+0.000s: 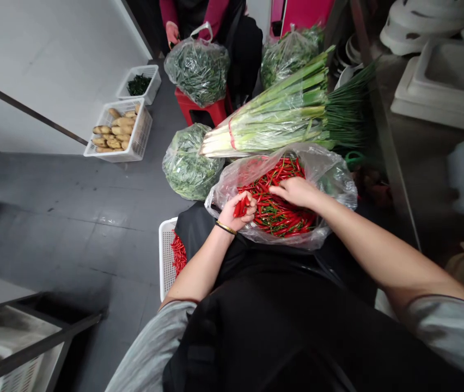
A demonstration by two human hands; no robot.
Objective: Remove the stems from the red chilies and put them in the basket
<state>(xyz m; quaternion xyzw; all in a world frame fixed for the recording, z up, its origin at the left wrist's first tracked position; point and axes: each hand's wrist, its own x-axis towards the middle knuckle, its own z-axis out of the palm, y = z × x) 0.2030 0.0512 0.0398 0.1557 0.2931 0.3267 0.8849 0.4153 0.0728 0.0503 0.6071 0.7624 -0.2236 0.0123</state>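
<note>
A clear plastic bag [330, 174] full of red chillies [281, 215] with green stems rests on my lap against my black apron. My left hand [238, 211] is closed around a small bunch of red chillies at the bag's near left rim. My right hand [295, 190] reaches into the bag from the right, fingers curled down onto the chilli pile; what they hold is hidden. A white basket [166, 261] by my left knee holds more red chillies [178, 253].
A bundle of leeks [273, 120] lies behind the bag. Bags of green vegetables [189, 163] [199, 68] stand on the floor and on a red stool [203, 111]. White baskets hold ginger [117, 130] and greens [139, 84]. Another person's hand [172, 32] is at the far bag.
</note>
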